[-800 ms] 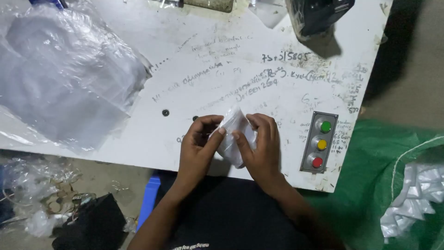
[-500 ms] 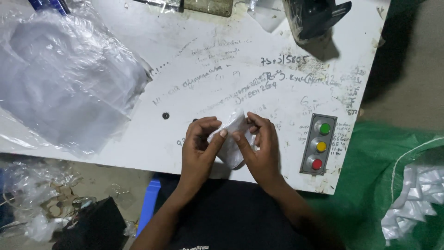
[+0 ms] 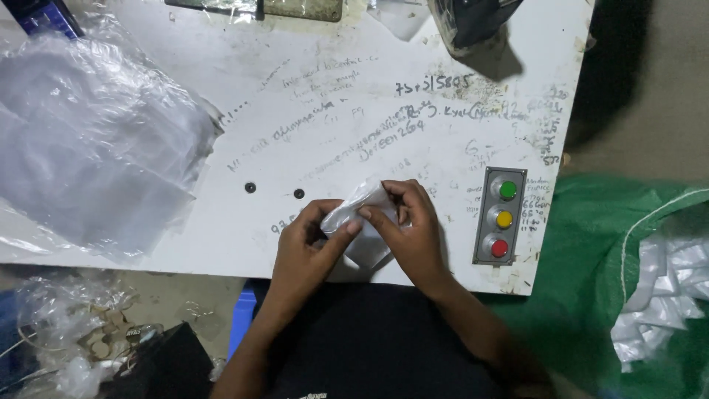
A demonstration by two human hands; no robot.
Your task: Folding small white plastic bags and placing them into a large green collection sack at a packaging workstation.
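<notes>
Hands meet at the worktop (image 3: 354, 133) edge left of the button box (image 3: 503, 216): left hand (image 3: 306, 247) and right hand (image 3: 410, 229) both pinch a half-folded clear bag (image 3: 360, 218).

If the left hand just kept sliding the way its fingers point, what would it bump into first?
The left hand points up and to the right, straight at the small clear plastic bag it already pinches. Right behind that is the right hand. Depth between them is hard to judge from above.
</notes>
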